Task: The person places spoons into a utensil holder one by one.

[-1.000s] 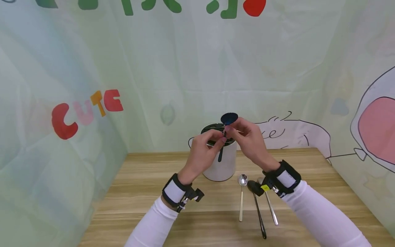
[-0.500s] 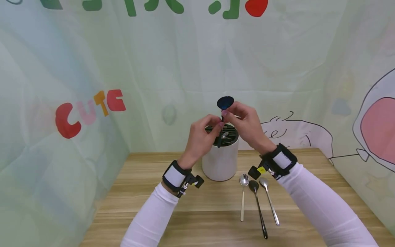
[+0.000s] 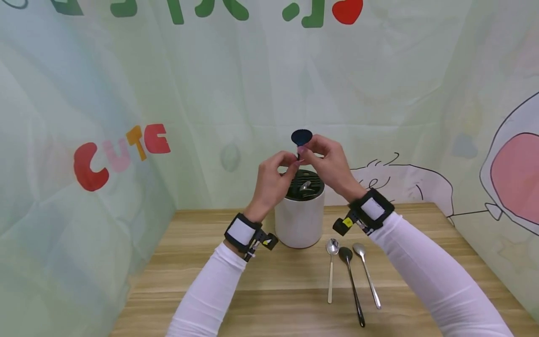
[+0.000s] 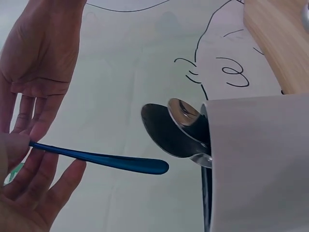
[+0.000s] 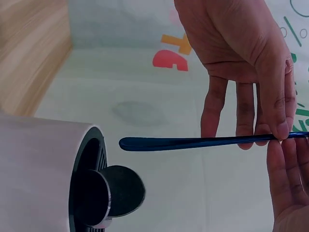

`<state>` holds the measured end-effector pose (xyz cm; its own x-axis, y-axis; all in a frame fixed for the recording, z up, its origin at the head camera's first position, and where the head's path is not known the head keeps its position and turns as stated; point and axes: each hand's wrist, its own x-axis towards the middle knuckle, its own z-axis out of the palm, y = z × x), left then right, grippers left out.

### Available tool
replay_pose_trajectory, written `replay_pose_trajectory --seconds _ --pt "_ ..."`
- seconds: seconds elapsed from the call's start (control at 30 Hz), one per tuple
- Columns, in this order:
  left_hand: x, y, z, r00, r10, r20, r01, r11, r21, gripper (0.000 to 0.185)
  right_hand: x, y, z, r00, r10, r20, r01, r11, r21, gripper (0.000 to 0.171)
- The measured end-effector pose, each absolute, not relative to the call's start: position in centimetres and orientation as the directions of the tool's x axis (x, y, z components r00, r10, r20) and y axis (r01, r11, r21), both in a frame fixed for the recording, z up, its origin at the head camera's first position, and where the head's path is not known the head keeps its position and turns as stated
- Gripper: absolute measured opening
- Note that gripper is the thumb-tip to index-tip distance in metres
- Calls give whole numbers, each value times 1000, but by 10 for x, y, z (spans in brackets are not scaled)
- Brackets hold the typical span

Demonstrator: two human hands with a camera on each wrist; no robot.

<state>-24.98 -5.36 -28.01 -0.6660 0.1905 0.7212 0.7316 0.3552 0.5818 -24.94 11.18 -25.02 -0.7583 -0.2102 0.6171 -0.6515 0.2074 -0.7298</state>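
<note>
Both hands meet above the white utensil holder (image 3: 300,220), pinching a dark blue spoon (image 3: 301,137) between them: the left hand (image 3: 271,180) and the right hand (image 3: 330,161) each close thumb and fingertips on its handle, just below the bowl, which stands up over the grip. From the head camera most of the handle is hidden behind the fingers. The wrist views supply it: in the left wrist view the blue handle (image 4: 104,159) runs out from the pinch to a free rounded end just short of the holder's rim, touching nothing, and the right wrist view shows the same free end (image 5: 193,142) hanging clear of the slotted top. Two spoon bowls (image 4: 176,125) stick out of the holder below the grip. Both wrists are raised and bent inward, forearms angled up from the table (image 3: 202,262), where three spoons (image 3: 351,276) lie beneath the right forearm.
</note>
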Motion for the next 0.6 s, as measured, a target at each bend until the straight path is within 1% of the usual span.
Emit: replay_pose_trajectory --seconds 0.13,0.33,0.6 --pt "-255 -53 -285 -676 185 713 721 367 588 13 -254 112 -255 -766 -198 611 -642 228 -732 19" --pt "-263 -50 -293 -671 185 718 725 369 582 12 -259 111 -261 -779 -181 601 -627 272 -730 19" --pt "-273 -48 -310 -682 200 703 719 358 596 9 -264 113 -274 -817 -170 551 -576 248 -779 14"
